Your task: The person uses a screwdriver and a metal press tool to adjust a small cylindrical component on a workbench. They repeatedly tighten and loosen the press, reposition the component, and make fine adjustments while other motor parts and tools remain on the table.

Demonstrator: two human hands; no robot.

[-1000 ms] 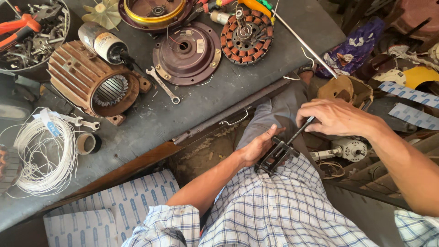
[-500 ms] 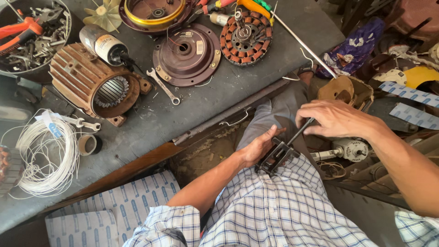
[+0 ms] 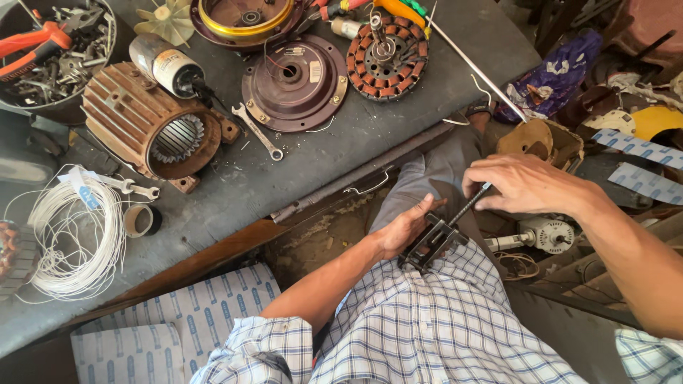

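Note:
My left hand (image 3: 407, 226) grips a small black metal frame (image 3: 432, 243) resting on my lap, against my checked shirt. My right hand (image 3: 523, 183) is curled around a thin dark rod (image 3: 467, 205) that runs from the fingers down into the frame. Both hands work below the front edge of the grey workbench (image 3: 284, 178), over my grey trousers.
On the bench lie a ribbed brown motor housing (image 3: 146, 124), a round maroon fan cover (image 3: 293, 82), a copper-wound stator (image 3: 388, 48), a spanner (image 3: 257, 132), a white wire coil (image 3: 67, 238), a tape roll (image 3: 141, 220) and a bowl of tools (image 3: 50, 53). A small white motor (image 3: 544, 235) lies right.
The hands stay on the frame and rod with only slight shifts. The view has moved a little; nothing on the bench has moved.

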